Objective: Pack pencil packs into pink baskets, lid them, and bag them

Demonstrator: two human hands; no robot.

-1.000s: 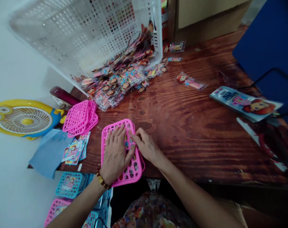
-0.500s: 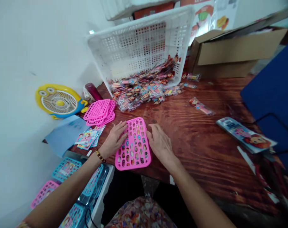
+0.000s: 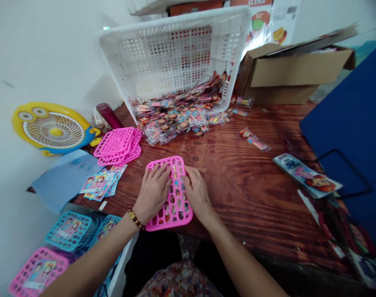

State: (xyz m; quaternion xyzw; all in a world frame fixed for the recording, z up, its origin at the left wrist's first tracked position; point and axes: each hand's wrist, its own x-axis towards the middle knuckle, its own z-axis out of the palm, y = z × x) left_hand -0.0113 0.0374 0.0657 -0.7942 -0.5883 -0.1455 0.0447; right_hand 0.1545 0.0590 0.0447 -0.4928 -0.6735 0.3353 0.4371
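Observation:
A pink plastic grid case (image 3: 174, 198) lies flat on the wooden table (image 3: 252, 181) near its front edge, with small colourful packets showing through its holes. My left hand (image 3: 152, 192) rests palm down on the case's left half, fingers stretched flat. My right hand (image 3: 197, 194) lies on its right edge, fingers flat against the lid. A beaded bracelet sits on my left wrist.
A tipped white basket (image 3: 172, 53) spills several cartoon packets (image 3: 178, 115). Spare pink grid lids (image 3: 118, 145) and picture cards (image 3: 99, 183) lie to the left, a yellow fan (image 3: 51, 130) beyond. Filled blue and pink cases (image 3: 68, 231) sit below left. A cardboard box (image 3: 293, 70) stands behind.
Both hands moved from the sides of the pink case onto its top. The camera view has shifted slightly, showing more of the table's left side.

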